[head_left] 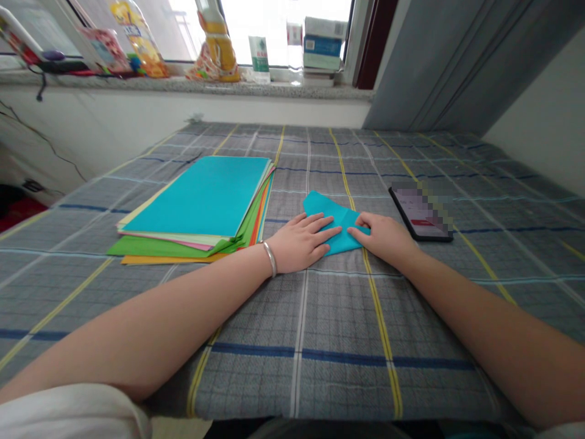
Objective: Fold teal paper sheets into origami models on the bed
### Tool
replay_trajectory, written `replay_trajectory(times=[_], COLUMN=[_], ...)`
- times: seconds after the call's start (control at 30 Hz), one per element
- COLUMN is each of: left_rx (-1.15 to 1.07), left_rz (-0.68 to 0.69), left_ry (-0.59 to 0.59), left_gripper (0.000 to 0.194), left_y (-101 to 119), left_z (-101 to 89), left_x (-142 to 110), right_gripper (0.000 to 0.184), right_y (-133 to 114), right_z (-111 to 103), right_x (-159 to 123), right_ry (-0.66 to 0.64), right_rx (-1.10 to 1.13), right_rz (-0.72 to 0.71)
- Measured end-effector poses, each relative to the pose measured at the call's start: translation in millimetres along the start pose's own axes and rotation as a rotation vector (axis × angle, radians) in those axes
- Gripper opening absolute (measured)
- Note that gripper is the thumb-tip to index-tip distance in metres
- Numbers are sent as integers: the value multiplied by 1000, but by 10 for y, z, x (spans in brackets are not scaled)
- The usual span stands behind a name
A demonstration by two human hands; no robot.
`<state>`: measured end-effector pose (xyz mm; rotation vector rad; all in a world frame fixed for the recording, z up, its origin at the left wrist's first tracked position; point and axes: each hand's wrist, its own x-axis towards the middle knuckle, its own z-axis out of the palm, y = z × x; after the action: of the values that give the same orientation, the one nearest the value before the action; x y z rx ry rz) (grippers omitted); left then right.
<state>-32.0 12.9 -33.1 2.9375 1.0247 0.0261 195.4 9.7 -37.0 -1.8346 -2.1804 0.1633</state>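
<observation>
A bright glass window (274, 18) sits above a speckled granite sill (283, 90); a white painted wall (274, 111) runs beneath that sill, and a grey fabric curtain (434, 73) hangs right of the window.

paper stack (196, 204) on checked cloth (320, 372), folded sheet (336, 222) to its R, phone (421, 213) further R, windowsill (183, 86) behind

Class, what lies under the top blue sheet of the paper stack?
Under the blue sheet, edges of pink, orange, yellow and green paper show; the rest of those sheets is covered, so their number cannot be seen.
</observation>
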Motion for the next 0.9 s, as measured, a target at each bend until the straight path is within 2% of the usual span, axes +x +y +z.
replay_trajectory(times=[0.2, 0.33, 0.4, 0.5, 0.57, 0.63, 0.77, 0.9], left_rx=[15, 35, 45, 55, 60, 65, 54, -22], left_rz=[-66, -79, -82, -80, -70, -60, -62, -33], left_ry=[48, 45, 46, 47, 52, 58, 33, -47], left_gripper=[52, 51, 51, 51, 51, 51, 51, 57], left_y=[47, 64, 70, 72, 68, 64, 46, -48], left_z=[28, 18, 11, 10, 18, 30, 41, -6], left_x=[60, 70, 72, 73, 75, 77, 85, 74], right_gripper=[24, 25, 24, 18, 15, 20, 23, 22], right_y=[-19, -2, 15, 20, 2, -22, -29, 11], right_z=[-4, 15, 20, 11, 0, -6, -1, 6], right_x=[-8, -23, -30, -55, -86, -119, -153, -149], right_ry=[-9, 42, 115, 231, 216, 159, 115, 105], right_rx=[-21, -6, 2, -20, -22, -5, 28, 31], right_rz=[14, -21, -110, -361, -556, -687, -727, -732])
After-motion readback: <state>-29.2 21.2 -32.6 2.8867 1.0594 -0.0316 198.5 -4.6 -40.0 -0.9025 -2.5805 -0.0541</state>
